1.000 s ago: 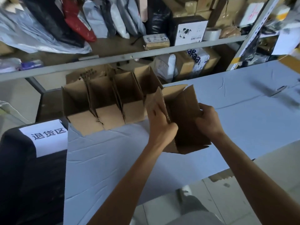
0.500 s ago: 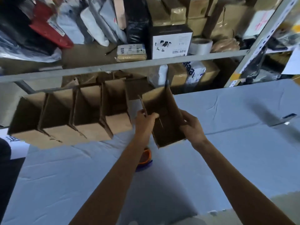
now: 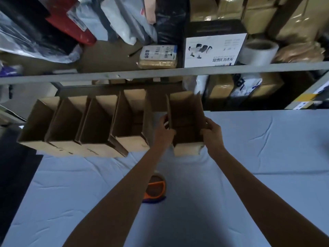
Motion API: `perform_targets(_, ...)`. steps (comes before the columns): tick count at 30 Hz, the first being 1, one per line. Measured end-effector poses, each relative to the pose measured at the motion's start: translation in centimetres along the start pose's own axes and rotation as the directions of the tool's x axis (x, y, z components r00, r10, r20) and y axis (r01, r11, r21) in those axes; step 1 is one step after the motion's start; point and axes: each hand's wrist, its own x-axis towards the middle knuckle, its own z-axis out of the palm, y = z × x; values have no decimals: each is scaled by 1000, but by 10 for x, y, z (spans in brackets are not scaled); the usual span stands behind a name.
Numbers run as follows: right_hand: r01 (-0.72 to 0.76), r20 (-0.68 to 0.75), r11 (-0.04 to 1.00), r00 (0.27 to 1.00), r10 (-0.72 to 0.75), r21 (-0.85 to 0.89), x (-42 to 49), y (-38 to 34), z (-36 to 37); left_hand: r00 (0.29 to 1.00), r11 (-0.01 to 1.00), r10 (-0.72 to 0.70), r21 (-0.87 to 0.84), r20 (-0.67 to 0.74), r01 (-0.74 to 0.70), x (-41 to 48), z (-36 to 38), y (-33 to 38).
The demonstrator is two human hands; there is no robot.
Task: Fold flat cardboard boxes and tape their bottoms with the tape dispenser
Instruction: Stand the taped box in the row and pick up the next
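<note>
Pale blue cloth covers the table [image 3: 258, 157] below crowded shelves. My left hand [image 3: 162, 135] and right hand [image 3: 211, 132] each grip a side wall of the open box [image 3: 187, 120], just right of the row of folded boxes [image 3: 96, 125]. It should be light, stiff yet crushable, so I judge a gentle hold near the wall edges is best.

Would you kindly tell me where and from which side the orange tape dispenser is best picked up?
Probably from above and the right: the tape dispenser lies flat on the table, roll face up, its left part hidden by the left forearm. Pinch the orange frame across the roll; no handle shows.
</note>
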Motion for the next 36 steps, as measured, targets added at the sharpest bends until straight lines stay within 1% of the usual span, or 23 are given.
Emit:
perform_targets(2,-11,10,1000,1000,11,-17,14,3,0,1000,998,10,56,-25,-9,14,5,0)
perform_targets(6,-28,20,998,999,29,-58,31,9,0,999,994,11,111,-52,-5,27,14,2)
perform_targets(10,-6,33,995,999,9,-96,35,12,0,998,997,13,74,-55,-9,29,15,1)
perform_targets(12,-3,38,996,999,7,-91,36,13,0,1000,999,0,51,-27,1,29,13,-1)
perform_targets(15,-9,51,995,999,14,-98,36,11,-3,998,1000,3,19,63,-4,27,6,3)
perform_targets(16,-4,53,996,999,9,-94,36,9,-4,998,999,19,45,64,-22,27,2,7)
perform_targets(17,3,46,996,999,1,-89,34,6,-5,998,995,42,94,45,-47,26,-3,11)
perform_targets(19,34,9,993,999,-33,-109,28,-1,-7,990,968,130,220,-46,-117,23,-14,18)
perform_targets(21,156,-16,962,986,-163,-224,19,-8,-10,960,944,236,270,-148,-190,16,-28,25)
perform_targets(22,241,-15,920,966,-258,-309,14,-12,-10,932,899,318,367,-175,-238,11,-36,27)
perform_targets(23,329,1,857,934,-358,-395,8,-17,-10,898,809,402,529,-178,-257,5,-44,29)
perform_targets(24,412,39,780,893,-449,-472,2,-22,-10,865,646,484,721,-134,-249,0,-52,29)
perform_targets(25,488,96,693,847,-523,-531,-5,-27,-7,858,447,511,867,-46,-220,-5,-60,24)
perform_targets(26,556,167,605,799,-577,-570,-13,-30,-3,880,262,471,945,54,-198,-8,-69,17)
perform_targets(27,620,242,518,747,-619,-590,-22,-32,2,926,184,366,968,96,-173,-9,-75,7)
perform_targets(28,675,310,437,694,-650,-595,-30,-32,8,959,167,266,975,101,-149,-12,-81,-2)
perform_targets(29,715,364,375,650,-667,-590,-39,-30,14,977,185,193,975,88,-124,-15,-86,-10)
perform_targets(30,742,407,347,626,-666,-574,-48,-28,20,982,197,171,974,82,-116,-18,-88,-18)
perform_targets(31,761,446,352,618,-647,-545,-55,-25,26,978,192,191,974,81,-118,-22,-89,-23)
perform_targets(33,788,517,368,607,-604,-495,-69,-15,37,955,167,276,974,105,-155,-33,-87,-26)
perform_targets(35,805,580,357,590,-562,-473,-80,-3,44,909,217,401,952,114,-215,-44,-87,-26)
perform_targets(36,805,600,360,593,-538,-472,-84,3,47,882,246,458,939,106,-241,-49,-89,-24)
